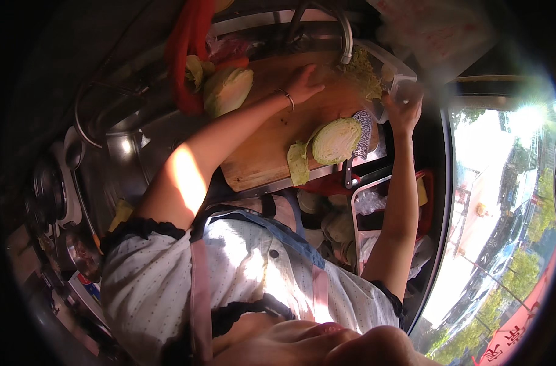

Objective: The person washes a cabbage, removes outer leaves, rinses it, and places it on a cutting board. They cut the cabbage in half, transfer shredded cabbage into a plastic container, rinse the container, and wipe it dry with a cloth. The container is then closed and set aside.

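My left hand [304, 87] hovers over or rests on the wooden cutting board [269, 137], fingers apart and holding nothing. A bracelet circles that wrist. My right hand [405, 110] grips the near side of a clear plastic container [399, 73] at the board's right end. Shredded cabbage [364, 73] lies at the container's left side; whether it is inside or on the board is hard to tell. A cut cabbage half [336, 141] sits near the board's front edge, with a loose leaf [298, 164] beside it. Partly behind it lies a cleaver with a patterned blade [364, 132], its black handle [348, 174] overhanging the edge.
Another cabbage piece [227, 91] stands at the board's left, near a red bag [188, 59]. A curved metal faucet [346, 41] hangs over the back. Below right is a rack with plastic bags [370, 201]. A ladle [74, 153] lies left; a window [484, 183] is right.
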